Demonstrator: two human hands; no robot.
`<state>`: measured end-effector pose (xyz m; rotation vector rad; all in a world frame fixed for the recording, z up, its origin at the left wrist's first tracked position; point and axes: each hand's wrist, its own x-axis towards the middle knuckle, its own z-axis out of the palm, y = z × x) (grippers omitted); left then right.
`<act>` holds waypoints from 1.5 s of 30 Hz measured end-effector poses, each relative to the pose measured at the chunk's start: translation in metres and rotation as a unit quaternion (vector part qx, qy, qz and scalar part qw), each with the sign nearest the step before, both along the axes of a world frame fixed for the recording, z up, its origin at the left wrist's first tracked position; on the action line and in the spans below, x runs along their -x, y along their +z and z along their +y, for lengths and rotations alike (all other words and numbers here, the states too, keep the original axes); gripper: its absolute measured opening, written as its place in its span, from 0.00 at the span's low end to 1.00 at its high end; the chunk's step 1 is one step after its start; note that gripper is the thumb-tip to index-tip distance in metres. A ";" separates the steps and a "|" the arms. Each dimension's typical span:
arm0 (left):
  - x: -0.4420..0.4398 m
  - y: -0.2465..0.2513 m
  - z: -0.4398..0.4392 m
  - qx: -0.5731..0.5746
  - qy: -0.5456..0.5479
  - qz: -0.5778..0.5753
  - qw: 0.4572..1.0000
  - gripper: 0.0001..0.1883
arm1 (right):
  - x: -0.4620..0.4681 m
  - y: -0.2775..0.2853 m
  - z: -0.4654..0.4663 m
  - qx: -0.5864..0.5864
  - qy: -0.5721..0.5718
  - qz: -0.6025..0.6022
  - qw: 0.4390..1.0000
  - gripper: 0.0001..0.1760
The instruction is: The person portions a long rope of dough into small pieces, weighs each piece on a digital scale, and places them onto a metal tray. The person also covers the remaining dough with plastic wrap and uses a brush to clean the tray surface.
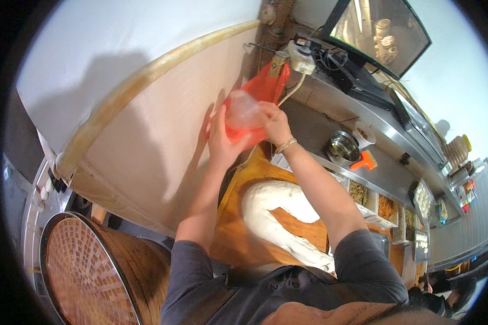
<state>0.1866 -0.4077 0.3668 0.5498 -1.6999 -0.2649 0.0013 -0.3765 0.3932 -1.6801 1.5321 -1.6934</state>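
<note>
My left hand (224, 142) cups the lower part of a red plastic bag (270, 83), its thumb and fingers spread around it. The bag hangs by the wall from a wooden post (278, 64). Blurred translucent plastic (244, 110) shows between my hands, partly over the red bag. Its right side is pinched in the fingers of my right hand (275, 124), which has a bracelet at the wrist. Below my arms a thick, bent rope of white dough (260, 215) lies on a wooden work board (236, 243). My right forearm hides part of it.
A large woven basket (85, 268) stands at lower left. Right of the board are filling tubs (386, 206), a steel pot (343, 147), an orange scraper (364, 160) and a tray of small pieces (421, 243). A monitor (384, 36) stands above. Another person (447, 294) is at lower right.
</note>
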 end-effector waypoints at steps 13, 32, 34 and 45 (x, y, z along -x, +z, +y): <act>0.057 0.012 -0.045 -0.147 -0.091 -0.422 0.890 0.31 | 0.087 0.142 0.183 0.298 0.010 -0.342 0.891 0.10; 0.044 -0.038 -0.050 -0.074 -0.026 -0.606 0.792 0.23 | 0.171 -0.018 0.894 0.359 -0.417 -0.176 0.816 0.23; 0.038 -0.032 -0.036 -0.061 -0.035 -0.566 0.822 0.24 | 0.130 -0.031 0.875 0.374 -0.411 -0.222 0.801 0.20; 0.106 -0.094 0.267 -0.070 -0.392 -0.377 0.836 0.27 | 0.030 -0.019 0.807 0.426 -0.189 -0.409 0.784 0.16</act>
